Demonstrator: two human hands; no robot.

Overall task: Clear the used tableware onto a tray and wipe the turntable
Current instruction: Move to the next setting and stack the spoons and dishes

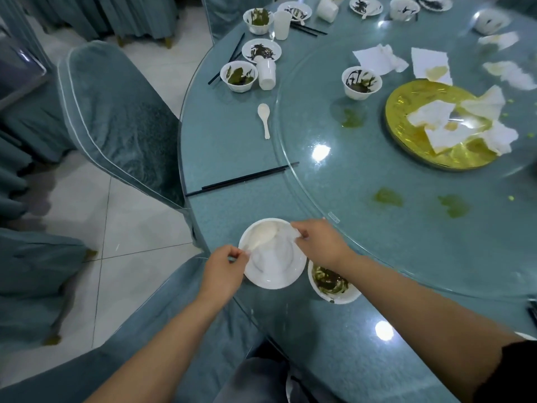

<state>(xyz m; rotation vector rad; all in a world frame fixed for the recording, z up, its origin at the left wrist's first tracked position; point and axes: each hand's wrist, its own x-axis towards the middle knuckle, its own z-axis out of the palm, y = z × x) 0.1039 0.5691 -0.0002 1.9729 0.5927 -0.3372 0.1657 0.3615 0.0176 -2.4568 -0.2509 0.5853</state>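
Observation:
A white plate (279,279) lies at the near edge of the round table, with a white spoon (261,237) and a thin clear wrapper (273,251) on it. My left hand (225,269) pinches the wrapper at the plate's left rim. My right hand (316,242) pinches the wrapper's other end at the far right rim. A dirty bowl (331,283) sits just right of the plate, partly under my right forearm. The glass turntable (392,181) carries green smears, used napkins, a gold plate (412,112) and a dirty bowl (361,82).
Black chopsticks (244,178) and a white spoon (264,119) lie on the table's left side. Several dirty bowls, plates and white cups (266,74) stand along the far rim. Covered chairs (116,117) crowd the table's left and near edges.

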